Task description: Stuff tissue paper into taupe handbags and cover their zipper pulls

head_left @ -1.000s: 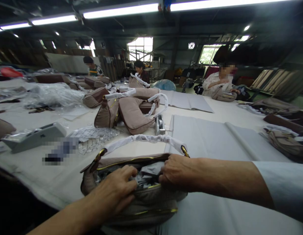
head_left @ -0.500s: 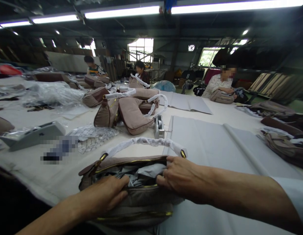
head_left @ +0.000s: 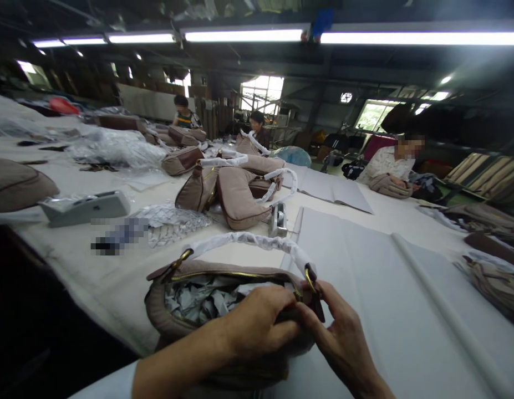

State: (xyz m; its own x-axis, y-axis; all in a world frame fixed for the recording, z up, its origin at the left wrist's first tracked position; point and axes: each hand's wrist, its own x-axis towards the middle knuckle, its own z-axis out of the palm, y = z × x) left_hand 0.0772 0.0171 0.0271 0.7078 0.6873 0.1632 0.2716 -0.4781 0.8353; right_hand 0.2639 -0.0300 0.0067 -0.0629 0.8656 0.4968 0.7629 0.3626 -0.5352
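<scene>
A taupe handbag (head_left: pixel 157 310) stands in front of me with its gold zipper (head_left: pixel 235 274) undone. Crumpled grey paper (head_left: pixel 198 299) fills its inside. The handle (head_left: pixel 250 238) arches up, wrapped in white material and joined by gold rings. My left hand (head_left: pixel 263 321) reaches across the front and pinches the bag at the right end of the zipper; whether the zipper pull is between the fingertips is hidden. At that same right end, my right hand (head_left: pixel 344 332) grips the bag's corner beneath the handle ring, thumb in front and fingers behind.
Several similar bags (head_left: pixel 240 199) are piled beyond, beside a tape dispenser (head_left: pixel 278 220). Large grey paper sheets (head_left: pixel 356 266) cover the table's right side. Left are a grey stand-like object (head_left: pixel 88 208), clear plastic (head_left: pixel 115 149) and another bag (head_left: pixel 19 185). Co-workers sit across the table, one (head_left: pixel 390 163) handling a bag.
My left hand has moved right from the bag's front edge to the zipper's right end. My right hand has shifted from the opening to the outer right corner. The view has turned left.
</scene>
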